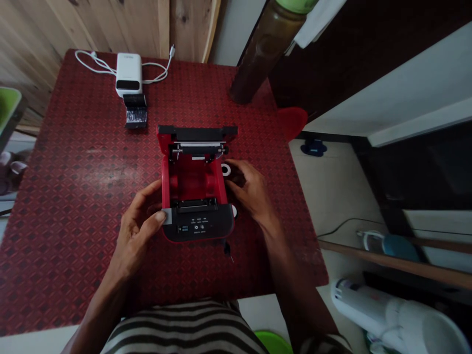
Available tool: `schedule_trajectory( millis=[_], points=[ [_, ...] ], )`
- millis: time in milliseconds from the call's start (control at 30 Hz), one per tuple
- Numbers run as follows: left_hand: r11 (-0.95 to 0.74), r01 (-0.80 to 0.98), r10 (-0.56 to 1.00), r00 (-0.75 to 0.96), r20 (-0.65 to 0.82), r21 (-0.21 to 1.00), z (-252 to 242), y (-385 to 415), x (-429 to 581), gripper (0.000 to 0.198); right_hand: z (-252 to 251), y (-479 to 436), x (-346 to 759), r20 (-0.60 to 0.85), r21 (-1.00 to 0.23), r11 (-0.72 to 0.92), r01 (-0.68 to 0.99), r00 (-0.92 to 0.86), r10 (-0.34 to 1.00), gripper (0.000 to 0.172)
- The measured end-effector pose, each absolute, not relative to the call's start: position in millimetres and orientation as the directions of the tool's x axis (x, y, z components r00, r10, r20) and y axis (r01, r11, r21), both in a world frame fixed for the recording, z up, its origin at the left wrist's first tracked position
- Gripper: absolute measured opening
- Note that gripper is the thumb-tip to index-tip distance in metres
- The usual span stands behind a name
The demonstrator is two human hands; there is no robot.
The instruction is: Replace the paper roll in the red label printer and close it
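Observation:
A red and black label printer (199, 221) sits on the table in front of me, its lid (199, 135) raised and its red inner bay bare. My left hand (138, 221) holds the printer's left side, with the thumb on the grey patch at the front corner and the fingers against the side wall. At the printer's right side, my right hand (249, 189) has its thumb and forefinger around a small white paper roll (225, 170). Its other fingers are partly hidden. Another white round end (235, 211) peeks out beside the front panel.
A white power bank (129, 73) with white cables stands at the back left of the red patterned table (92, 236), a black crumpled strip (136, 112) before it. A tall dark bottle (258, 54) with a green cap stands back right. A small black cord end (227, 248) lies near the printer's front.

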State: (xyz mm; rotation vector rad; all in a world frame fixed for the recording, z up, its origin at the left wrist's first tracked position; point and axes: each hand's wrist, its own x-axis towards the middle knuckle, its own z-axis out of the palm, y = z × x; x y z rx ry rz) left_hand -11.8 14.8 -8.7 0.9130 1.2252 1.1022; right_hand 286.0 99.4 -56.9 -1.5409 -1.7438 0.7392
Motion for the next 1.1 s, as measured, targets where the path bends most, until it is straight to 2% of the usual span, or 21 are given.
schedule_trajectory(
  millis=[133, 400, 533, 667, 800, 933, 1100],
  points=[
    [0.247, -0.145, 0.968, 0.000, -0.249, 0.958, -7.8, 16.0, -12.2, 0.059, -59.4, 106.6, 282.3, 0.151, -0.797, 0.184, 0.576, -0.106, 0.983, 0.028],
    [0.238, -0.158, 0.971, 0.005, -0.240, 0.958, -10.1, 15.3, -13.3, 0.059, -60.3, 105.8, 274.7, 0.137, -0.854, 0.148, 0.499, -0.059, 0.989, 0.026],
    [0.245, -0.150, 0.969, 0.012, -0.246, 0.958, -10.1, 15.7, -14.0, 0.057, -39.6, 93.8, 280.0, 0.136, -0.885, 0.113, 0.451, 0.017, 0.991, 0.025],
    [0.252, -0.143, 0.968, 0.016, -0.252, 0.957, -7.4, 15.5, -13.9, 0.059, 4.9, 61.0, 295.5, 0.079, -0.969, 0.059, 0.241, 0.073, 0.994, 0.030],
    [0.279, -0.141, 0.960, 0.003, -0.282, 0.950, -3.5, 13.6, -12.1, 0.061, 45.5, 34.7, 293.5, -0.023, -0.999, -0.017, 0.042, -0.139, 0.990, 0.028],
    [0.285, -0.142, 0.958, 0.018, -0.286, 0.948, -3.6, 13.2, -12.6, 0.066, 66.4, 35.0, 272.3, -0.104, -0.994, -0.087, 0.061, -0.368, 0.924, 0.033],
    [0.309, -0.140, 0.951, 0.040, -0.306, 0.941, -4.4, 13.7, -14.4, 0.068, 88.9, 45.3, 257.8, -0.105, -0.994, -0.106, 0.028, -0.520, 0.848, 0.042]
  ],
)
